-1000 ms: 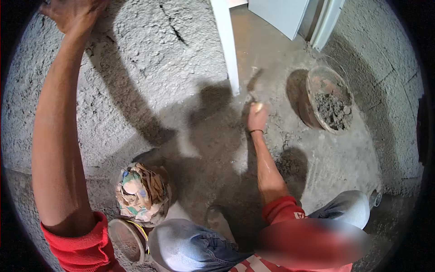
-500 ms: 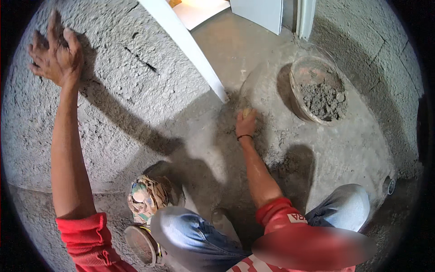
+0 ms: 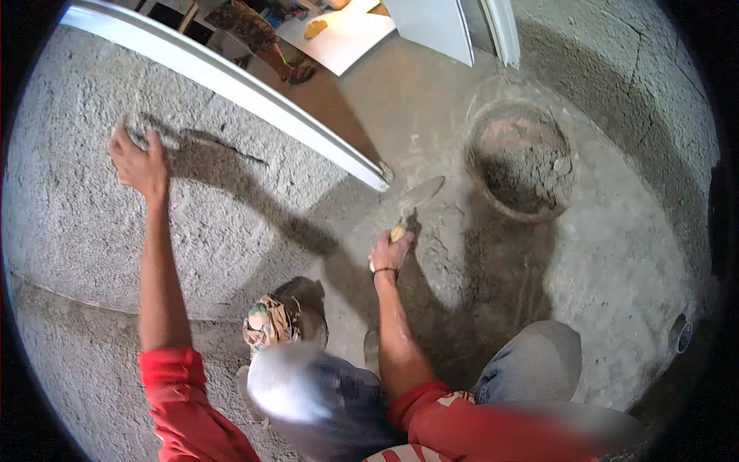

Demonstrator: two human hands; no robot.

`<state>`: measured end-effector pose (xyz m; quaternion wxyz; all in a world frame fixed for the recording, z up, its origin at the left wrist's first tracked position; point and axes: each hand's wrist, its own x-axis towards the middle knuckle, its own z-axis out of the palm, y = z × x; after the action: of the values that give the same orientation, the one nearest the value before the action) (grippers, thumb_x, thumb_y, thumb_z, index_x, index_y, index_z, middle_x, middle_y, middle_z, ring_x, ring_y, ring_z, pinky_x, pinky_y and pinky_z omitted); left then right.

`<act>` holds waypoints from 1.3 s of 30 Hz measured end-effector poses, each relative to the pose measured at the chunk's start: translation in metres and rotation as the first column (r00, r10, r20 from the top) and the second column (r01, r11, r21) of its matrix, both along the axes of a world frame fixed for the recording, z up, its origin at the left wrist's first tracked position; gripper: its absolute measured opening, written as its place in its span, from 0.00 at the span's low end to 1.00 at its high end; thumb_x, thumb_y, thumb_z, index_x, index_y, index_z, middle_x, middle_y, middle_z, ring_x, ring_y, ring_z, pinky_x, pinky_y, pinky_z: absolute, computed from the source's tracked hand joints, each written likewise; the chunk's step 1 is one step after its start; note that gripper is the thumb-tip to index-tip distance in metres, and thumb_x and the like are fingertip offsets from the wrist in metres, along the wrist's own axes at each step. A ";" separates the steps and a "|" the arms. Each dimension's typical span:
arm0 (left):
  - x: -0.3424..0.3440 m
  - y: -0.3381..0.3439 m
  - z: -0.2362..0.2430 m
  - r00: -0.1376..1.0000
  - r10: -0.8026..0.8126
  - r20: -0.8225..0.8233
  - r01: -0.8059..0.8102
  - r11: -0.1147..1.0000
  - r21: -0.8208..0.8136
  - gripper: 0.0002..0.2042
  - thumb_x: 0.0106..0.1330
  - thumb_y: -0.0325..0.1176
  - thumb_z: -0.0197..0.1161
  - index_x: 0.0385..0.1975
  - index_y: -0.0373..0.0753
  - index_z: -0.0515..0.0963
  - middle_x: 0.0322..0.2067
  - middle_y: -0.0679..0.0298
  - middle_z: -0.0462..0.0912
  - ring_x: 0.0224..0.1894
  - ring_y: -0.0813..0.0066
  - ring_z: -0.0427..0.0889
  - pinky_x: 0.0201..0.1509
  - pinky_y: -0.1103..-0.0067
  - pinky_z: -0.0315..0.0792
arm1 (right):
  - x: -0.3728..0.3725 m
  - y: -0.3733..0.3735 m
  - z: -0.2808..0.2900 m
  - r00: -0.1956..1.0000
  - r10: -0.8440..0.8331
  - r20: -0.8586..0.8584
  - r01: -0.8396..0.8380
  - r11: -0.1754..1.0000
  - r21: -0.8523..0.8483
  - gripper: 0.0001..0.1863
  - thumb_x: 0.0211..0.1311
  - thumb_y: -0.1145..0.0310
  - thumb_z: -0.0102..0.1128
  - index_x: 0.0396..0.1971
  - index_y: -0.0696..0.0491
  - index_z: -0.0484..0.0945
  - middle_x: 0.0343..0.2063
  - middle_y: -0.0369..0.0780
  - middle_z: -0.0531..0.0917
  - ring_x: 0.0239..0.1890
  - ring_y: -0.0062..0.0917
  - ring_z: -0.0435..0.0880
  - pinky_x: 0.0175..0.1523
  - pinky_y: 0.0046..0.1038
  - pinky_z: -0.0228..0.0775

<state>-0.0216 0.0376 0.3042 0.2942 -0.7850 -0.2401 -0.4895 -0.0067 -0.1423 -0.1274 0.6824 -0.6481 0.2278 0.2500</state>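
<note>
— Hands first: what is each one doing in the head view?

— Left hand (image 3: pixel 140 160) is raised high and pressed against the rough grey wall (image 3: pixel 69 231), fingers spread flat on the plaster. It grips nothing; it looks like a brace that steadies the crouching body. Right hand (image 3: pixel 391 252) is closed round the pale handle of a trowel (image 3: pixel 416 200).

— Where is the trowel?

— Low down, over the floor (image 3: pixel 616 254), just beside the foot of a white door frame (image 3: pixel 231 85). Its blade points up and away from the person, toward the pan, and carries a grey smear. I judge the arm is stretched so the blade can reach the mortar without shifting the feet.

— And the pan?

— A round, worn pan (image 3: pixel 523 158) sits on the floor near the trowel tip, not touching it. It holds a heap of grey mortar (image 3: pixel 531 173), lumpy, lying toward the near side; part of the reddish bottom shows bare.

— Anything else close by?

— A mud-caked shoe (image 3: pixel 269 323) under the left arm, and both knees in grey trousers. Beyond the frame, another person's foot (image 3: pixel 296 71) stands in the doorway, well apart.
</note>
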 end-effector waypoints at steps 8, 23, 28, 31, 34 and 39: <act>0.058 -0.203 -0.200 0.643 -0.757 -0.118 -0.127 0.046 -0.991 0.22 0.63 0.35 0.57 0.56 0.35 0.65 0.40 0.58 0.77 0.40 0.70 0.79 0.44 0.74 0.76 | -0.008 -0.017 0.006 0.901 0.415 0.131 -0.390 0.903 -0.178 0.24 0.59 0.54 0.53 0.52 0.50 0.65 0.41 0.53 0.78 0.42 0.50 0.78 0.44 0.46 0.69; 0.171 -0.279 -0.411 0.795 -0.317 0.517 0.226 -0.636 -0.738 0.23 0.60 0.40 0.59 0.47 0.29 0.64 0.35 0.46 0.77 0.37 0.50 0.79 0.41 0.65 0.71 | 0.083 -0.059 -0.019 0.660 0.519 0.544 -0.165 0.806 -0.569 0.19 0.59 0.62 0.57 0.44 0.57 0.65 0.26 0.54 0.79 0.30 0.55 0.78 0.31 0.45 0.69; 0.169 -0.280 -0.403 0.725 -0.333 0.603 0.440 -0.450 -0.777 0.12 0.57 0.29 0.61 0.36 0.30 0.69 0.28 0.50 0.78 0.28 0.54 0.79 0.35 0.65 0.70 | 0.111 -0.018 -0.025 0.617 0.501 0.607 -0.131 0.825 -0.549 0.18 0.60 0.62 0.54 0.45 0.57 0.64 0.26 0.52 0.80 0.32 0.54 0.78 0.34 0.45 0.70; 0.158 -0.285 -0.402 0.780 -0.313 0.543 0.299 -0.576 -0.761 0.12 0.58 0.29 0.61 0.38 0.32 0.70 0.27 0.53 0.78 0.27 0.63 0.78 0.34 0.68 0.71 | 0.122 -0.004 -0.046 0.563 0.808 0.173 -0.491 0.496 -0.716 0.17 0.59 0.64 0.54 0.40 0.62 0.65 0.23 0.57 0.78 0.31 0.54 0.79 0.34 0.44 0.72; 0.140 -0.285 -0.409 0.769 -0.296 0.567 0.365 -0.524 -0.769 0.12 0.60 0.30 0.60 0.41 0.33 0.71 0.25 0.59 0.77 0.25 0.71 0.76 0.33 0.72 0.71 | 0.110 -0.003 -0.024 0.634 0.639 0.437 -0.243 0.700 -0.671 0.17 0.58 0.65 0.54 0.39 0.63 0.65 0.24 0.57 0.79 0.33 0.55 0.78 0.35 0.46 0.72; 0.135 -0.280 -0.402 0.692 -0.274 0.668 0.170 -0.837 -0.520 0.12 0.66 0.35 0.56 0.43 0.34 0.69 0.28 0.63 0.74 0.28 0.78 0.75 0.27 0.78 0.80 | 0.101 -0.006 -0.061 0.591 0.790 0.162 -0.376 0.447 -0.812 0.19 0.59 0.65 0.54 0.44 0.62 0.63 0.23 0.56 0.79 0.30 0.52 0.79 0.34 0.44 0.71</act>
<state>0.1132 -0.2421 -0.0977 -0.7877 -0.5888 -0.1803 -0.0207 0.0938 -0.1484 -0.1881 0.2744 -0.9330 -0.1407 0.1853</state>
